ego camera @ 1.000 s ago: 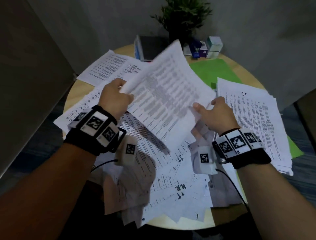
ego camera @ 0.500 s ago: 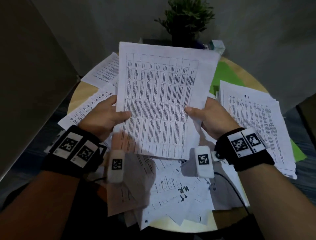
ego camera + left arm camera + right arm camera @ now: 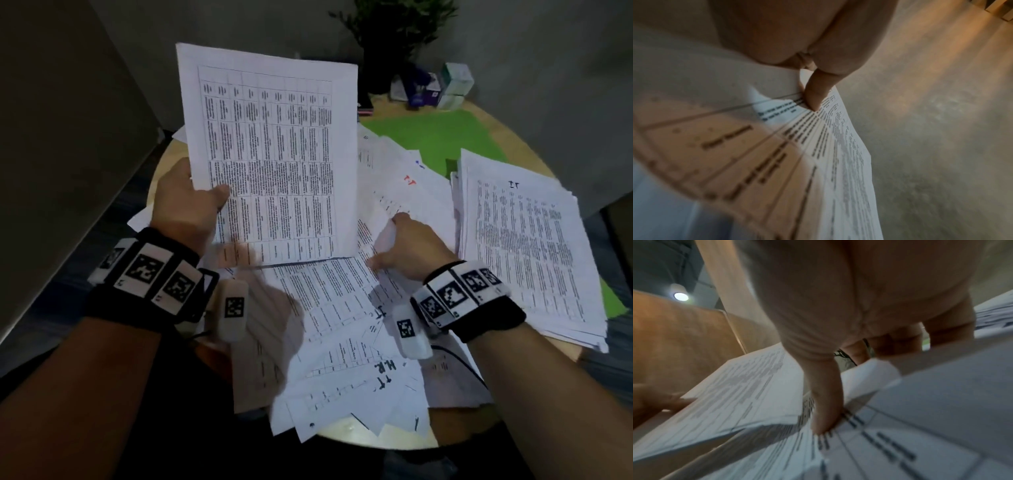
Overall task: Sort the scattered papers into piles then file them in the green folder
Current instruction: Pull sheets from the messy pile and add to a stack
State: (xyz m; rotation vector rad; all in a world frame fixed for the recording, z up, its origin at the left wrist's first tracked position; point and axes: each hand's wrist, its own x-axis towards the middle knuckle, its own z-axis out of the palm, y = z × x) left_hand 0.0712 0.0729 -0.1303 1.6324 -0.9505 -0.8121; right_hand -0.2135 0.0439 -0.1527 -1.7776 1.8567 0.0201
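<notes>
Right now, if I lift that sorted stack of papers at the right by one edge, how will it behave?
The sorted stack looks thick, so probably heavy for one hand. Its edges are fanned and uneven, so sheets would likely slide apart. The sheet in the left hand curves in the left wrist view, so expect sagging.

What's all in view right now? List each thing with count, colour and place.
held sheet: one, white with a printed table, raised at table's left
loose papers: many, white, scattered over table's near half
sorted pile: one, white, table's right
green folder: one, far side, partly under papers
table: one, round, light wood
plant: one, dark green, far edge
small boxes: several, pale, beside plant
left hand: pinches held sheet
right hand: on loose papers
</notes>
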